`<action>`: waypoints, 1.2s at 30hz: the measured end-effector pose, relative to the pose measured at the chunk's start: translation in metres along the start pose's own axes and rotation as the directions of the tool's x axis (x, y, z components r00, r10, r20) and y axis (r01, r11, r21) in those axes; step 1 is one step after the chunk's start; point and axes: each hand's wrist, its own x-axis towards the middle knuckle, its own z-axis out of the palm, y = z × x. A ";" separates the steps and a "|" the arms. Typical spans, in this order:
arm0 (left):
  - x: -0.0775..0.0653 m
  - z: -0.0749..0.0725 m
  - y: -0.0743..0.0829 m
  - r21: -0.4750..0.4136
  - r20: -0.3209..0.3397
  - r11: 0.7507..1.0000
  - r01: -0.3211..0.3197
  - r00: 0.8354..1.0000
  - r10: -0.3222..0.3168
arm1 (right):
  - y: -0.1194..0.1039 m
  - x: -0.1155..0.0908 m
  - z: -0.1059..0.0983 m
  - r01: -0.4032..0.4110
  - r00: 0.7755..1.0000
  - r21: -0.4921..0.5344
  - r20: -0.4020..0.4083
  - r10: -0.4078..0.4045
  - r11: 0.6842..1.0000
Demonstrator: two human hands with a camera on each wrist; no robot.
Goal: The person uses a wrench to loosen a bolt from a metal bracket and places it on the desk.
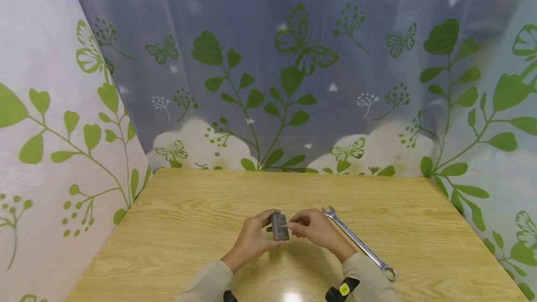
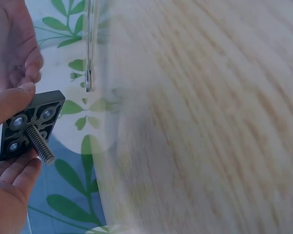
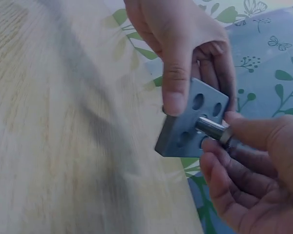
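Over the table, my left hand (image 1: 253, 236) grips a small grey square plate (image 1: 276, 228) by its edges, thumb on one side and fingers on the other. The plate's smooth face, with several round holes, shows in the right wrist view. A metal bolt (image 3: 211, 127) passes through its middle. My right hand (image 1: 312, 227) pinches the bolt's head end between thumb and fingers; they partly hide the head. On the ribbed back of the plate, in the left wrist view, the bolt's threaded end (image 2: 40, 145) sticks out.
A long combination wrench (image 1: 356, 241) lies slantwise on the wood-grain table (image 1: 189, 209), just right of my right hand. Curtains (image 1: 260, 120) with green leaf and butterfly prints hang around the table's back and sides.
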 end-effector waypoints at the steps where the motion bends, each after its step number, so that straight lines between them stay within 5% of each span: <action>1: 0.000 0.000 0.000 0.001 0.000 1.000 0.000 1.000 0.000 | 0.000 0.000 -0.001 0.022 1.000 -0.019 0.001 -0.022 1.000; 6: 0.001 0.000 0.002 -0.019 -0.001 1.000 -0.006 1.000 0.006 | 0.000 0.001 -0.006 0.100 0.995 -0.036 -0.003 -0.100 0.994; 16: 0.000 -0.001 0.005 -0.023 0.009 1.000 0.004 1.000 -0.004 | 0.000 -0.003 -0.005 0.074 0.997 0.009 0.007 -0.074 0.997; 27: -0.001 0.001 0.005 0.007 -0.005 1.000 -0.004 1.000 0.004 | 0.002 -0.008 0.005 -0.106 0.993 0.160 -0.025 0.112 0.981; 31: -0.001 0.001 0.006 0.004 -0.002 1.000 -0.001 1.000 0.001 | 0.000 -0.007 0.006 -0.120 0.992 0.123 -0.027 0.125 0.985; 36: -0.001 0.000 0.005 -0.009 0.013 1.000 0.016 1.000 -0.016 | -0.001 -0.006 0.002 -0.035 0.999 0.037 -0.030 0.036 0.999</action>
